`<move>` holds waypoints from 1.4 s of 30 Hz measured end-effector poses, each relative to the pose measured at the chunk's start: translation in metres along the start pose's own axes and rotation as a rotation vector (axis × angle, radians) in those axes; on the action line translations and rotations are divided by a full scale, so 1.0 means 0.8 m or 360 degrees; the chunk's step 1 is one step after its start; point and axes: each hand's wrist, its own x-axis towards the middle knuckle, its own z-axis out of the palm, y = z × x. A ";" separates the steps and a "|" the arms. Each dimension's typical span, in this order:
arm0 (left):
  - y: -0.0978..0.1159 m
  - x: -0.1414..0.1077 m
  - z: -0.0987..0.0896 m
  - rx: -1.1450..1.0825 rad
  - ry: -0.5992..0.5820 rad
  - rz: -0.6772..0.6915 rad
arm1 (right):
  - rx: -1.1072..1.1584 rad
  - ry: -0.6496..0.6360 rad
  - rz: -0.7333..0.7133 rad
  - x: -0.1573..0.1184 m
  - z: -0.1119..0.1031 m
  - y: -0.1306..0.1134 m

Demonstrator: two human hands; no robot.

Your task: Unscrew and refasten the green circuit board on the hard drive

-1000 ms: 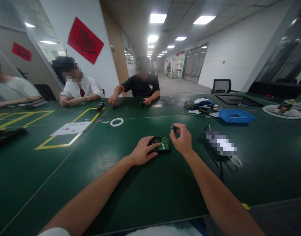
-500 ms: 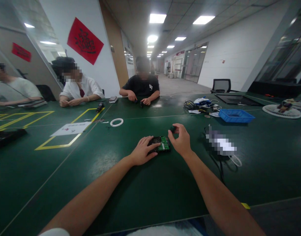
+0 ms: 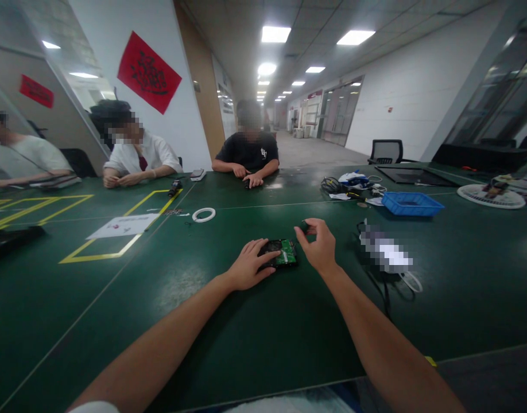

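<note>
A hard drive point(image 3: 288, 252) lies on the table with its green circuit board facing up. My left hand point(image 3: 247, 267) rests across its left part, fingers spread and stretched out over the top, the thumb along the near edge. Just to the right of the drive and a little above the table, my right hand point(image 3: 319, 244) is closed in a pinch. Between its thumb and fingers is a small dark object point(image 3: 304, 226), partly hidden, whose kind I cannot make out.
Right of my right hand lies a blurred-out device point(image 3: 386, 252) with dark cables. Farther back are a blue tray point(image 3: 412, 211), a bundle of cables point(image 3: 353, 180) and a white fan-like grille point(image 3: 491, 198). A white ring point(image 3: 204, 215) and a paper sheet point(image 3: 122, 225) lie leftward. Three people sit opposite.
My right hand has shifted very slightly, still pinching the small dark object. My left hand and the hard drive stay put. The person opposite has brought their hands closer together.
</note>
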 end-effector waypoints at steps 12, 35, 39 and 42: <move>0.000 -0.001 0.000 0.0018 0.0009 0.0009 | -0.0059 -0.0142 -0.0259 0.004 0.003 -0.008; 0.003 0.000 -0.001 0.0002 0.0008 -0.0003 | -0.0021 -0.0090 -0.0194 -0.001 0.003 -0.010; 0.002 0.000 -0.001 0.0013 0.0000 -0.0001 | -0.0031 -0.0027 -0.0142 0.002 0.004 -0.003; 0.001 0.000 0.000 0.0024 -0.0004 0.0005 | -0.0022 -0.0045 -0.0114 0.003 0.003 0.003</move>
